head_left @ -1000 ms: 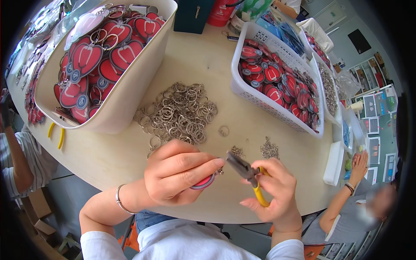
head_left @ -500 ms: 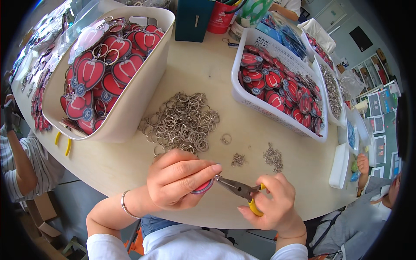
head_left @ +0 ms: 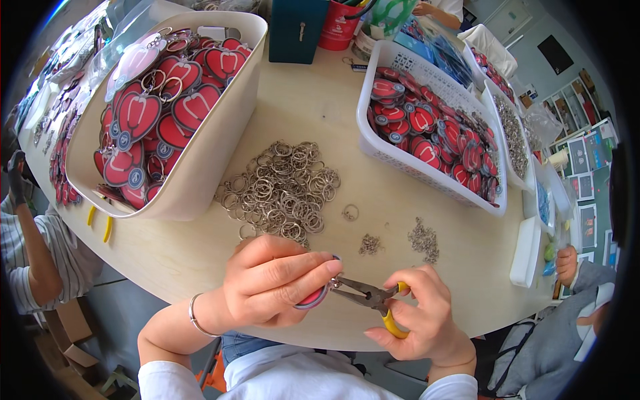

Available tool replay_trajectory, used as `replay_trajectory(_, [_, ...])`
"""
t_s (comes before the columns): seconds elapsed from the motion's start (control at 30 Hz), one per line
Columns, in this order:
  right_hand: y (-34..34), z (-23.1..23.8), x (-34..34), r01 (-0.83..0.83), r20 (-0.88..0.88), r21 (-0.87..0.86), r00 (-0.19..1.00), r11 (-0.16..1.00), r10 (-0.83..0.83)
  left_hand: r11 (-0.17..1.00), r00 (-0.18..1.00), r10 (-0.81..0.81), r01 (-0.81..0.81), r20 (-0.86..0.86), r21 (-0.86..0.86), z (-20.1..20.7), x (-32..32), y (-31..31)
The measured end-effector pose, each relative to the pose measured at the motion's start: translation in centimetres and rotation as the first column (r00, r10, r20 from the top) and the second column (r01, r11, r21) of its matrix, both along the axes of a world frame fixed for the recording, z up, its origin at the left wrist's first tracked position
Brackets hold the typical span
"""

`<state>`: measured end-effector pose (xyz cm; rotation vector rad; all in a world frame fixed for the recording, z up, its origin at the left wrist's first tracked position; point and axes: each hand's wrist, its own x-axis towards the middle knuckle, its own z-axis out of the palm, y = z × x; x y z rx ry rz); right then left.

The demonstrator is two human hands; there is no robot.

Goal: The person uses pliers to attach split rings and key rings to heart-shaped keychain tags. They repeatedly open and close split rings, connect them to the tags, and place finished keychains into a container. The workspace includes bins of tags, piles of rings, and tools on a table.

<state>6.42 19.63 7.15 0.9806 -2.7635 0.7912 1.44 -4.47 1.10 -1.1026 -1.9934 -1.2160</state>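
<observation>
My left hand (head_left: 277, 280) pinches a red charm (head_left: 311, 299) with a dark rim, most of it hidden behind the fingers. A small metal ring or link (head_left: 335, 283) shows at the charm's edge, by my fingertips. In my right hand (head_left: 423, 313) are pliers (head_left: 368, 294) with yellow handles. Their jaws are slightly parted, with the tips at that link; whether they touch it I cannot tell. Just beyond my left hand lies a heap of split key rings (head_left: 283, 190). One loose key ring (head_left: 350, 212) lies to its right, near two small piles of tiny metal links (head_left: 370, 245).
A tall cream bin (head_left: 233, 107) of red heart-shaped charms stands at left, a white basket (head_left: 413, 170) of similar charms at right. Yellow-handled pliers (head_left: 107, 228) lie beside the bin. Far back are a dark green box (head_left: 299, 30) and red container (head_left: 339, 27). Other people sit at both sides.
The pliers' jaws have opened a little at the metal link. My left hand keeps its hold on the charm. The person at right has shifted slightly.
</observation>
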Motion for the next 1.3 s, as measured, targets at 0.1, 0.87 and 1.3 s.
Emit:
replay_trajectory(0.1, [-0.1, -0.2, 0.1, 0.000, 0.012, -0.009, 1.000, 1.000, 0.000, 1.000, 1.000, 0.006, -0.007, -0.025, -0.030, 0.0, 0.1, -0.1])
replay_trajectory(0.87, [-1.0, -1.0, 0.9, 0.017, -0.147, 0.075, 0.989, 0.997, -0.006, 0.995, 0.973, 0.101, -0.097, -0.206, 0.030, -0.2, -0.1, 0.3])
replay_trajectory(1.3, [-0.4, -0.7, 0.1, -0.035, -0.020, 0.000, 0.999, 0.999, 0.035, 0.987, 0.964, 0.096, -0.124, -0.248, -0.099, 1.1, -0.9, -0.2])
